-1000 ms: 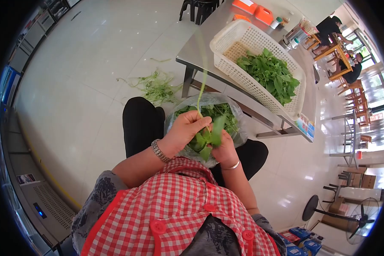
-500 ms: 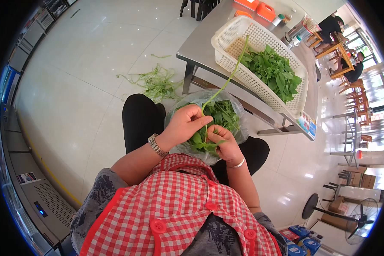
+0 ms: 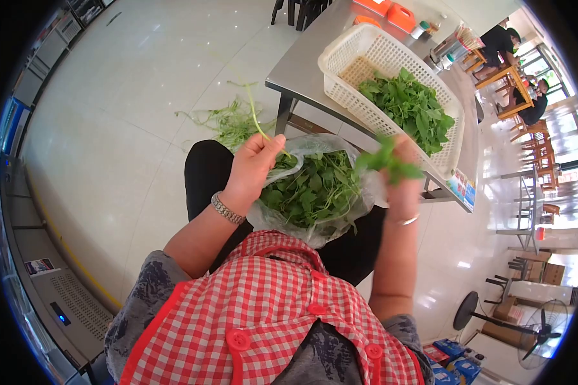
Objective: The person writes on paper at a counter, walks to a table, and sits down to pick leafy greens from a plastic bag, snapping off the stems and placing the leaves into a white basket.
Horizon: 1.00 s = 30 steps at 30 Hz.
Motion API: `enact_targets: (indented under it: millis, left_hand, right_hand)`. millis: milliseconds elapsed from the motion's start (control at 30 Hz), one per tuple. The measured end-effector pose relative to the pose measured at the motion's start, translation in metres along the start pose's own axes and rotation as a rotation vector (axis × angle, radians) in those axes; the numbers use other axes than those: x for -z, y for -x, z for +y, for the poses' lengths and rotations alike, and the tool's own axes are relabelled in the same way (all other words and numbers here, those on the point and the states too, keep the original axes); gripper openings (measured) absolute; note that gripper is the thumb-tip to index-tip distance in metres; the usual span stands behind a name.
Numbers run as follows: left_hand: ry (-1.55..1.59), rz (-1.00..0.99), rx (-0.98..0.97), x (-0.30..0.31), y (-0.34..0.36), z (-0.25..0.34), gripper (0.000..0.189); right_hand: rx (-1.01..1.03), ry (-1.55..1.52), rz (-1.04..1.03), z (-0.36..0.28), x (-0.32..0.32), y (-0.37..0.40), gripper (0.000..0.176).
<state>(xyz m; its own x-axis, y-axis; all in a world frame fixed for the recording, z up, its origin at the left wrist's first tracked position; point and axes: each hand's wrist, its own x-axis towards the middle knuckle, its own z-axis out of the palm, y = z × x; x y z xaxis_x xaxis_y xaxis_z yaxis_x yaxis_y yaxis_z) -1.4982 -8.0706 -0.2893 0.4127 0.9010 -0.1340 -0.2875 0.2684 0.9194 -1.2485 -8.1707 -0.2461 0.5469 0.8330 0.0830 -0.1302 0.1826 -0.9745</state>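
Note:
My left hand (image 3: 255, 168) pinches a long pale green stem (image 3: 253, 110) above the left rim of the plastic bag. My right hand (image 3: 401, 176), blurred by motion, holds a leafy sprig (image 3: 386, 160) at the front edge of the white basket. Leafy greens (image 3: 311, 189) fill the clear plastic bag (image 3: 364, 197) between my knees. More picked leaves (image 3: 411, 109) lie in the white perforated basket (image 3: 347, 46), mostly toward its right part.
The basket stands on a metal table (image 3: 302, 72) ahead to the right. Discarded stems (image 3: 231, 123) lie on the tiled floor beside the table leg. Orange containers (image 3: 401, 18) sit at the table's back. Two people (image 3: 496, 42) are far right; a fan (image 3: 543, 331) stands lower right.
The stem and the leafy sprig are now apart. My left hand has moved left and up with the stem, while my right hand has moved right and up toward the basket with the sprig.

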Motion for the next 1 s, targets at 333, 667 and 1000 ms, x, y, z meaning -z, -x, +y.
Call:
enact_targets:
  millis: [333,667,1000]
  left_hand:
    - [-0.030,-0.014,0.011,0.006,0.004,-0.006,0.027]
    - [0.210,0.117,0.160,0.030,-0.026,-0.004,0.027]
    - [0.385,0.057,0.325,0.034,-0.048,0.014,0.038]
  right_hand:
    - [0.495,1.449,0.278,-0.052,0.115,-0.143,0.029]
    - [0.343,1.265,0.246,-0.054,0.114,-0.127,0.028]
    - [0.176,1.389,0.066,-0.010,0.131,-0.212,0.028]
